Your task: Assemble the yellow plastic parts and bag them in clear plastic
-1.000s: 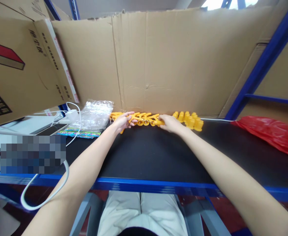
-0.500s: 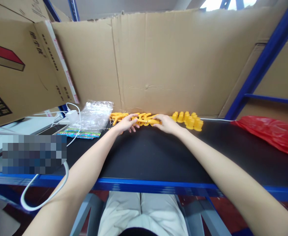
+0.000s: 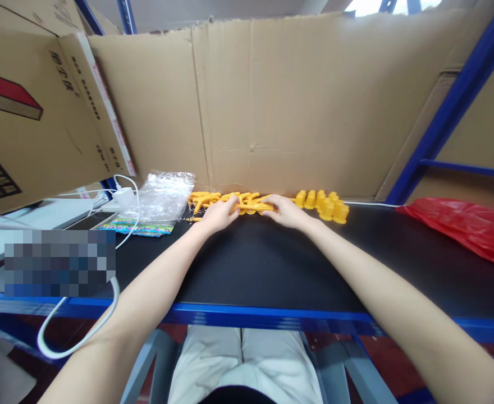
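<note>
Yellow branching plastic pieces (image 3: 247, 197) lie in a pile at the back of the black table, against the cardboard. My left hand (image 3: 220, 215) is curled at the pile's front, its fingers closed round part of a yellow piece. Across from it, my right hand (image 3: 286, 212) has thumb and fingers bent round the other end of a long yellow piece. Fingertips of both hands are partly hidden among the pieces. Several yellow cup-shaped pieces (image 3: 326, 209) stand upright just right of my right hand.
A clear plastic bag (image 3: 167, 193) lies left of the pile, over a colourful printed packet (image 3: 146, 229). White cables (image 3: 136, 210) and a blurred-out object (image 3: 59, 264) are at the left. A red plastic bag (image 3: 461, 224) rests at the right. A cardboard wall (image 3: 293, 106) rises behind.
My left hand has turned and shifted slightly right, and its spread fingers have closed on a yellow piece. My right hand stays nearly still.
</note>
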### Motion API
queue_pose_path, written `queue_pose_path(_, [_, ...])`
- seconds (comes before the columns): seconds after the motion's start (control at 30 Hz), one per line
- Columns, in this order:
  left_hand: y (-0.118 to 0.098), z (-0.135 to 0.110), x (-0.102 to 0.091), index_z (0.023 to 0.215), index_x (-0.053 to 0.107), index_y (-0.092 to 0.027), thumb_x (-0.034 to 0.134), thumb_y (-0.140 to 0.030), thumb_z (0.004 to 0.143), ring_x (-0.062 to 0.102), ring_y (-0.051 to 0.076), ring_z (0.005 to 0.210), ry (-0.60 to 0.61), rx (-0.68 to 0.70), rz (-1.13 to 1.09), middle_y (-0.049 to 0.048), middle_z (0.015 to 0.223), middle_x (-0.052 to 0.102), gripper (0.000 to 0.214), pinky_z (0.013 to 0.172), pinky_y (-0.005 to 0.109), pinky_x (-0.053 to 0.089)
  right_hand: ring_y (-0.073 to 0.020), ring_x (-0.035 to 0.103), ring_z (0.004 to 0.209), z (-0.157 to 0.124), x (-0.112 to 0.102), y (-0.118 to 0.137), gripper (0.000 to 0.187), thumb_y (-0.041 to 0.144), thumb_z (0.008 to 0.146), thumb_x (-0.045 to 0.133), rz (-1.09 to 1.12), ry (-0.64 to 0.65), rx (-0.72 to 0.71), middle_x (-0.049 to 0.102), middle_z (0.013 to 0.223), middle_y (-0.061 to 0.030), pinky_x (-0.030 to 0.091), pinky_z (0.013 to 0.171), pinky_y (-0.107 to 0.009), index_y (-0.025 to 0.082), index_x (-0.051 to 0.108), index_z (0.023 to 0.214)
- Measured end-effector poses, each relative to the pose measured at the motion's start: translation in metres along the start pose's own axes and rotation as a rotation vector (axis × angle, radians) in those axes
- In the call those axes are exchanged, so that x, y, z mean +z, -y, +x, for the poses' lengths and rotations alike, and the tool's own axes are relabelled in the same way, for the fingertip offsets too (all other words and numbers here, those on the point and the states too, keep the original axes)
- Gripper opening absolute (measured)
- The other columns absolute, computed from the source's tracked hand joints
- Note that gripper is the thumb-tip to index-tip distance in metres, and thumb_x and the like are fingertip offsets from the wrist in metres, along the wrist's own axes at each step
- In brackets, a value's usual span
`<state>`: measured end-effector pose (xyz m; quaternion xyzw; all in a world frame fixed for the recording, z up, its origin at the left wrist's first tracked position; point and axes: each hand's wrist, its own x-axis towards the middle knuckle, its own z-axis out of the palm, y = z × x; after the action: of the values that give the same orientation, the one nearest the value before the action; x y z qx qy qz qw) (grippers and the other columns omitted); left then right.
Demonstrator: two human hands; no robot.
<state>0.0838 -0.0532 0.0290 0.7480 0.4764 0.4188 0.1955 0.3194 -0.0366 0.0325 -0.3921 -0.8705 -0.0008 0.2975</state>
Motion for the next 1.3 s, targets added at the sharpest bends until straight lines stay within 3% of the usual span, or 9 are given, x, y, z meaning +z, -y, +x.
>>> queue_pose_path(0.13, [0.005,0.0,0.003,0.09,0.057,-0.025,0.067,-0.027,0.07,0.057,0.027,0.093,0.014,-0.035,-0.026,0.0053,0.078,0.061,0.023,0.074,0.027,0.04,-0.0196,0.06,0.093,0.0,0.002,-0.001,0.029,0.023,0.082,0.057,0.038,0.011,0.018,0.064,0.106,-0.0088,0.045,0.085,-0.035,0.018,0.062,0.11])
queue_pose_path(0.37, [0.009,0.002,0.003,0.091,0.057,-0.024,0.065,-0.025,0.074,0.058,0.025,0.084,0.014,0.077,0.096,0.0041,0.072,0.058,0.019,0.072,0.026,0.039,-0.0205,0.06,0.097,0.002,-0.002,0.006,0.03,0.025,0.086,0.052,0.073,0.077,0.094,0.064,0.111,-0.0106,0.046,0.085,-0.035,0.016,0.061,0.113])
queue_pose_path(0.5, [0.012,0.002,0.004,0.091,0.057,-0.025,0.066,-0.023,0.073,0.058,0.024,0.082,0.015,0.062,0.049,0.0033,0.07,0.058,0.02,0.071,0.026,0.039,-0.0223,0.057,0.103,0.001,-0.002,0.005,0.03,0.023,0.086,0.051,-0.014,0.084,0.042,0.061,0.112,-0.012,0.043,0.091,-0.038,0.017,0.06,0.114])
queue_pose_path(0.73, [0.008,0.0,0.004,0.094,0.056,-0.024,0.06,-0.027,0.078,0.06,0.024,0.077,0.025,0.151,0.255,0.0049,0.073,0.06,0.017,0.071,0.028,0.041,-0.02,0.057,0.099,0.0,-0.004,0.007,0.029,0.022,0.085,0.05,0.016,0.023,-0.021,0.059,0.106,-0.01,0.042,0.092,-0.034,0.016,0.059,0.112])
queue_pose_path(0.87, [0.006,0.0,0.003,0.095,0.055,-0.023,0.061,-0.03,0.077,0.061,0.024,0.082,-0.012,0.13,0.203,0.005,0.074,0.061,0.021,0.074,0.028,0.042,-0.0179,0.059,0.087,0.001,-0.006,0.007,0.031,0.027,0.083,0.054,0.175,0.033,0.108,0.062,0.102,-0.0088,0.045,0.082,-0.034,0.015,0.057,0.111])
queue_pose_path(1.0, [0.008,0.0,0.004,0.111,0.049,-0.02,0.048,-0.033,0.085,0.063,0.023,0.083,0.062,0.156,0.547,0.0063,0.085,0.066,0.029,0.077,0.032,0.044,-0.012,0.055,0.064,-0.001,-0.008,-0.001,0.04,0.034,0.076,0.063,0.368,0.087,0.267,0.061,0.078,-0.0013,0.046,0.065,-0.028,0.015,0.05,0.109])
queue_pose_path(1.1, [0.009,0.001,0.005,0.116,0.046,-0.019,0.04,-0.034,0.088,0.064,0.023,0.079,0.091,0.18,0.743,0.0072,0.088,0.067,0.032,0.074,0.032,0.045,-0.0097,0.054,0.06,-0.002,-0.01,-0.007,0.044,0.031,0.069,0.07,0.563,0.148,0.337,0.057,0.067,0.0045,0.046,0.063,-0.025,0.017,0.047,0.104])
queue_pose_path(1.2, [0.01,0.0,0.006,0.117,0.046,-0.019,0.038,-0.036,0.089,0.065,0.023,0.078,0.089,0.177,0.8,0.0075,0.087,0.068,0.033,0.071,0.031,0.046,-0.0106,0.06,0.065,-0.001,-0.013,-0.007,0.038,0.025,0.066,0.073,0.706,0.119,0.402,0.061,0.071,0.001,0.048,0.067,-0.025,0.018,0.049,0.094])
queue_pose_path(1.3, [0.01,-0.001,0.008,0.117,0.045,-0.019,0.037,-0.037,0.09,0.065,0.023,0.078,0.081,0.16,0.808,0.0079,0.085,0.068,0.034,0.071,0.031,0.046,-0.0126,0.063,0.067,0.0,-0.014,-0.003,0.024,0.027,0.072,0.07,0.746,0.102,0.454,0.066,0.073,-0.0046,0.052,0.069,-0.027,0.016,0.054,0.085])
